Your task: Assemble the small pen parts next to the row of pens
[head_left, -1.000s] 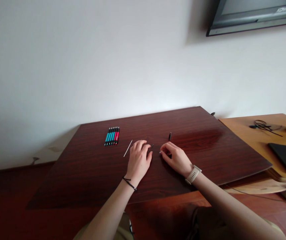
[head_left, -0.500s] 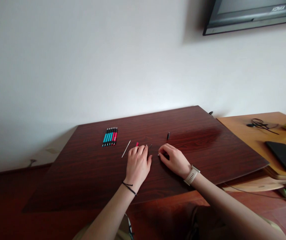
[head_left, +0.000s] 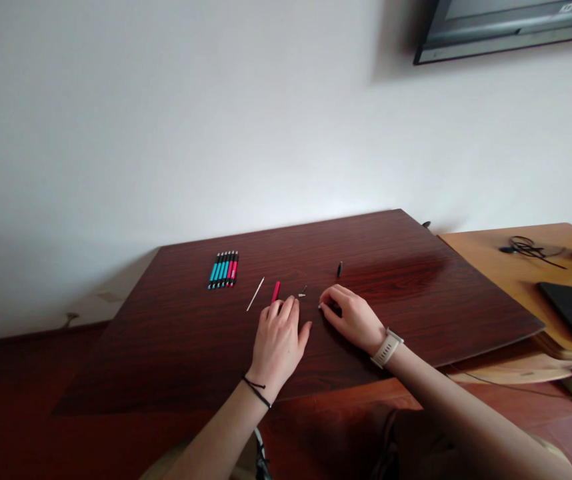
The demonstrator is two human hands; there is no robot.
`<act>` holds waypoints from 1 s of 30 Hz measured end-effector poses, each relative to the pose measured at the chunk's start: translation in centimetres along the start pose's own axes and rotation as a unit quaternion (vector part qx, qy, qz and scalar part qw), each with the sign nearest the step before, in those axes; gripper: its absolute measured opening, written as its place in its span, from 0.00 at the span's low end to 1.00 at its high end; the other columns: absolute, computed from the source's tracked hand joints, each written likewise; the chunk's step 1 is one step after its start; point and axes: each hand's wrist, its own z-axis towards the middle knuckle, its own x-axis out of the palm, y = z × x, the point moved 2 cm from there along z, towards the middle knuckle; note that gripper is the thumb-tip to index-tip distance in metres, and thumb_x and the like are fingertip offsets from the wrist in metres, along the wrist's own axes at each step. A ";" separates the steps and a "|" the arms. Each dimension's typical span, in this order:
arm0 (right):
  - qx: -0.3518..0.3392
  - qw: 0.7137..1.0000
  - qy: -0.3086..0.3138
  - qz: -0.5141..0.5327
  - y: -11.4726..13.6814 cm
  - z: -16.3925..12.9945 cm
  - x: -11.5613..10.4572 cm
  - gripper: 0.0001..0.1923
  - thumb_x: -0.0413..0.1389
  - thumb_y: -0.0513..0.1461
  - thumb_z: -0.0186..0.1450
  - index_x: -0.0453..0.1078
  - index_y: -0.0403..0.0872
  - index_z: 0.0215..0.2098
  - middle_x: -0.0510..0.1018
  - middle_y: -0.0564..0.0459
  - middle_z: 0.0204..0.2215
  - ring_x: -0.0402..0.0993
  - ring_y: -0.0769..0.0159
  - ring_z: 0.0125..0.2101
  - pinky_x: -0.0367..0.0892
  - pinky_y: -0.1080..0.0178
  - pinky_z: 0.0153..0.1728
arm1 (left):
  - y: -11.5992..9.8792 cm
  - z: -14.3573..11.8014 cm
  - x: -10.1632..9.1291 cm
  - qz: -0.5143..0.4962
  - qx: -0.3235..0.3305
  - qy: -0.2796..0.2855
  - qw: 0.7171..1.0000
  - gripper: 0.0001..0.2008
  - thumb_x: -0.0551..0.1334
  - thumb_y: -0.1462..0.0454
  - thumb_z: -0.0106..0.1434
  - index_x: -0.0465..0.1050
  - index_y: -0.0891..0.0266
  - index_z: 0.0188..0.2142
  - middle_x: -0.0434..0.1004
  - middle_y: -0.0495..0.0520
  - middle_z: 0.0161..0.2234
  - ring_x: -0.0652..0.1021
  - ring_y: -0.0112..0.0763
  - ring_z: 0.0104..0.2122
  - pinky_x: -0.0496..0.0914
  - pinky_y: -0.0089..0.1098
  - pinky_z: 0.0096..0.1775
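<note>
Red pen barrel (head_left: 275,292) lies flat on the dark wooden board (head_left: 176,347), just beyond the fingertips of the left hand (head_left: 280,339); whether they touch it cannot be told. The left hand rests palm down with its fingers spread loosely and grips nothing. The right hand (head_left: 353,319) rests beside it, fingers curled toward the board around something small and pale at the fingertips (too small to identify; whether it is pinched cannot be told). A small dark pen tip (head_left: 303,291) lies between the two hands, slightly farther back. A thin white refill (head_left: 255,294) lies just left of the barrel, and a short black cap (head_left: 339,269) lies farther back on the right.

The board is a glossy, reddish-brown woodgrain panel with a rounded right corner, overlapping a lighter wooden table (head_left: 496,267). A row of teal and red pens (head_left: 224,270) lies parallel near the rear left. Behind stands a plain white wall (head_left: 166,133).
</note>
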 end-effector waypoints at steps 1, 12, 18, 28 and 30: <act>0.000 1.000 -0.001 -0.001 0.0 0.0 0.0 0.04 0.56 0.36 0.73 0.71 0.51 0.40 0.79 0.51 0.38 0.76 0.59 0.39 0.70 0.59 0.44 | 0.0 -0.1 -0.1 0.002 0.001 0.001 1.000 0.20 0.62 0.59 0.75 0.73 0.63 0.62 0.77 0.66 0.62 0.75 0.55 0.59 0.71 0.53 0.58; 0.009 1.000 0.003 -0.010 0.0 0.0 0.0 0.04 0.56 0.36 0.73 0.71 0.51 0.40 0.79 0.50 0.38 0.75 0.59 0.39 0.71 0.58 0.44 | -0.8 1.0 0.7 -0.021 0.015 -0.011 1.000 0.22 0.62 0.58 0.74 0.71 0.62 0.65 0.73 0.67 0.67 0.74 0.55 0.62 0.70 0.55 0.61; 0.007 1.000 -0.001 -0.007 -0.1 0.0 0.0 0.04 0.57 0.36 0.73 0.72 0.51 0.40 0.79 0.51 0.39 0.76 0.59 0.40 0.71 0.58 0.44 | -1.4 0.9 1.0 0.003 -0.019 -0.013 1.000 0.23 0.62 0.57 0.74 0.71 0.63 0.64 0.74 0.69 0.65 0.75 0.58 0.59 0.72 0.55 0.55; 0.038 0.998 -0.026 0.040 -0.3 0.1 -0.3 0.03 0.57 0.37 0.72 0.73 0.51 0.41 0.81 0.51 0.38 0.78 0.60 0.37 0.73 0.59 0.44 | -1.5 0.2 1.0 -0.015 0.003 -0.016 1.000 0.25 0.61 0.55 0.75 0.68 0.60 0.68 0.72 0.65 0.68 0.73 0.58 0.63 0.72 0.55 0.59; 0.054 0.996 -0.035 0.054 -0.5 0.2 -0.4 0.03 0.57 0.38 0.73 0.73 0.51 0.41 0.81 0.52 0.38 0.78 0.61 0.37 0.73 0.58 0.44 | -1.6 0.1 0.9 -0.023 0.008 -0.003 1.000 0.25 0.61 0.56 0.75 0.68 0.60 0.68 0.71 0.64 0.69 0.73 0.57 0.64 0.71 0.55 0.60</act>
